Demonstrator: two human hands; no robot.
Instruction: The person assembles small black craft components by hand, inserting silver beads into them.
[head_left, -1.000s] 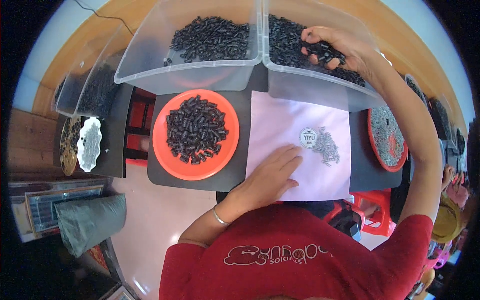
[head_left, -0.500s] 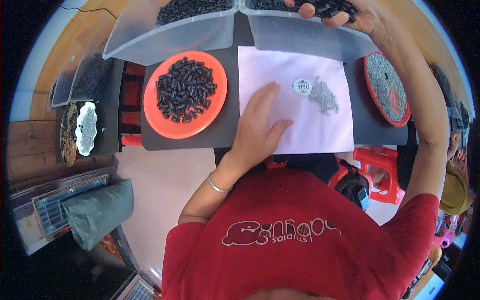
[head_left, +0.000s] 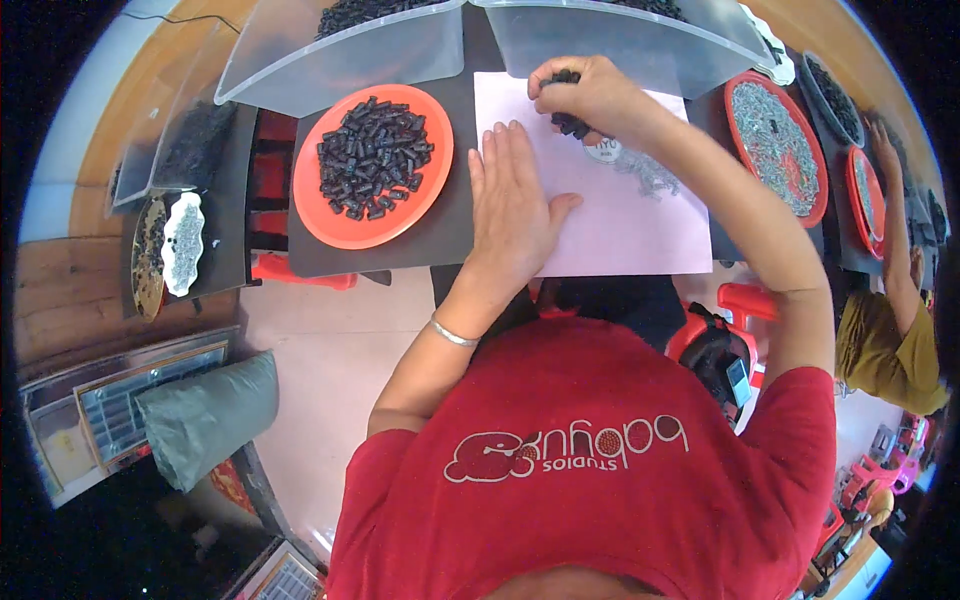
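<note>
A pale pink sheet (head_left: 640,245) lies on the dark table in front of me. My left hand (head_left: 512,200) rests flat on its left part, fingers stretched out and thumb apart. Above the sheet's far part, my right hand (head_left: 608,98) is closed around a handful of small black plastic pieces (head_left: 570,125). Below that hand, a small heap of thin silvery pieces (head_left: 648,175) lies on the sheet beside a round white label (head_left: 603,150), partly covered by the hand. To the left, an orange-red plate (head_left: 325,222) holds a pile of similar black pieces (head_left: 375,160).
Two translucent bins (head_left: 345,85) (head_left: 620,60) with black pieces stand behind the sheet. At right, a red tray (head_left: 822,190) holds silvery pieces. A white scalloped dish (head_left: 183,245) sits far left. A co-worker's mustard sleeve (head_left: 885,345) shows far right, near a red stool (head_left: 745,300).
My right hand has come down from the right-hand bin to over the sheet, carrying black pieces. My left hand has settled flat on the sheet. The view has shifted slightly.
</note>
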